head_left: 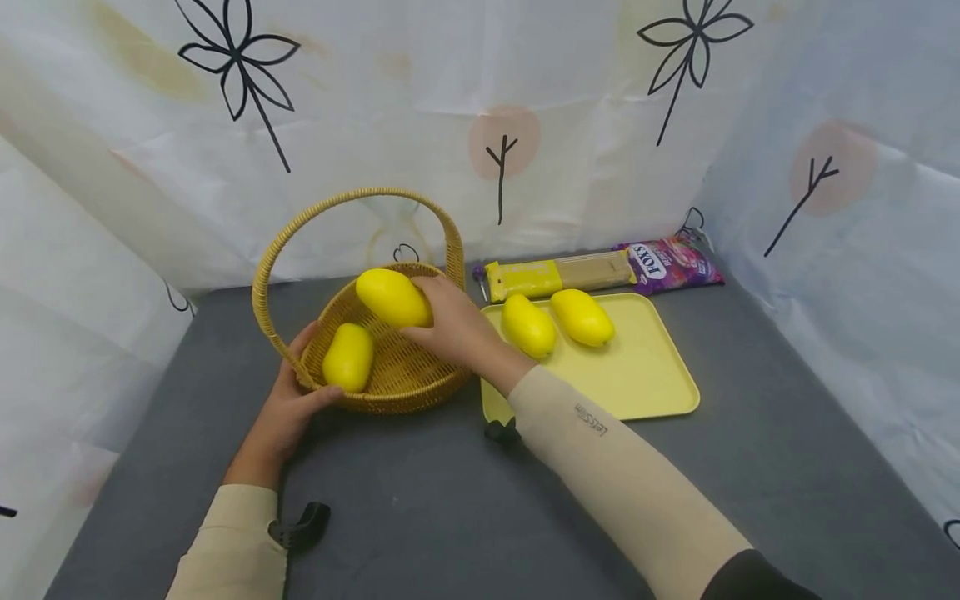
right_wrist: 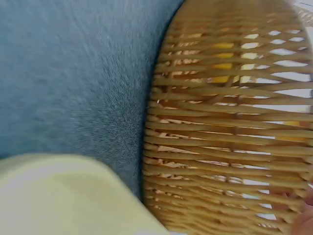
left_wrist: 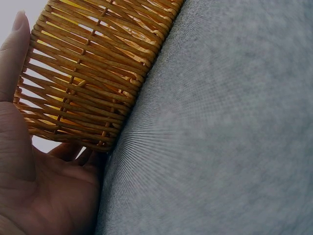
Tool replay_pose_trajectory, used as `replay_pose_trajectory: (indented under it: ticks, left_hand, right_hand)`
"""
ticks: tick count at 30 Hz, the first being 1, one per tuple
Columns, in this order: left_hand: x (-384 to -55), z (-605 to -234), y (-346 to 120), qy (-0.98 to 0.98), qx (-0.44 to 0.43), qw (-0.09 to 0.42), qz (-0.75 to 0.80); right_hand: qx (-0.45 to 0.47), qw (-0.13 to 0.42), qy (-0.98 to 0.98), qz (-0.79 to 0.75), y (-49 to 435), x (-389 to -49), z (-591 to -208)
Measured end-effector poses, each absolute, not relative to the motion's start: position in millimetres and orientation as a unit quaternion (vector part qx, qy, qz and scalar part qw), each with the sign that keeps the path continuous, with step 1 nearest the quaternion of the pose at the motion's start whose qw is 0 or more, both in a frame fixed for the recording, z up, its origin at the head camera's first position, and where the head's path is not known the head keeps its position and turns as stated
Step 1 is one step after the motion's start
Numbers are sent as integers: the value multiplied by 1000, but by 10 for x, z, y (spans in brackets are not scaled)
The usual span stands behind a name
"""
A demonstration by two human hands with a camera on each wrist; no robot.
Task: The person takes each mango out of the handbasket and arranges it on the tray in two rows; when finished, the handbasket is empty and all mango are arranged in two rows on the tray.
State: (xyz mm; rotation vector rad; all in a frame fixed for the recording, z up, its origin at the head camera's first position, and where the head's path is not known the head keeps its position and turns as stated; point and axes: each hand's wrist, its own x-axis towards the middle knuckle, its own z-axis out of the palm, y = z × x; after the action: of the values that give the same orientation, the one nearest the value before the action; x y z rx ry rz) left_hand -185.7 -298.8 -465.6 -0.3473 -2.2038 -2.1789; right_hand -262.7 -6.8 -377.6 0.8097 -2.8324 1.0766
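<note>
A wicker basket (head_left: pixel 393 403) with a tall arched handle stands on the dark tabletop. My left hand (head_left: pixel 291 410) grips its left side, thumb at the rim; the left wrist view shows this hand (left_wrist: pixel 54 188) close against the weave (left_wrist: pixel 93 73). One yellow mango (head_left: pixel 349 358) lies inside the basket on the left. Above the basket's opening, my right hand (head_left: pixel 459 323) holds another mango (head_left: pixel 392 297). In the right wrist view the basket's woven wall (right_wrist: pixel 220 137) hides most of that hand.
To the basket's right lies a pale yellow tray (head_left: pixel 637 379) bearing two mangoes, one left (head_left: pixel 528 326) and one right (head_left: pixel 582 317). Behind it are a yellow pack of dried noodles (head_left: pixel 558 273) and a purple FOX'S packet (head_left: pixel 675 262). Patterned cloth (head_left: pixel 585 142) hangs around the table.
</note>
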Motion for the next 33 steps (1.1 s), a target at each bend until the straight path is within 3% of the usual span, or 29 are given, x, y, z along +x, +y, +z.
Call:
replay_pose_trajectory:
  ticks: [14, 33]
  left_hand:
    - [-1845, -4665, -2993, -715, -111, 12, -690]
    - [-1849, -4658, -2987, -707, -113, 9, -698]
  right_hand:
    - [271, 67, -867, 412, 553, -2133, -3884]
    - [232, 21, -900, 369, 1153, -1814, -3965]
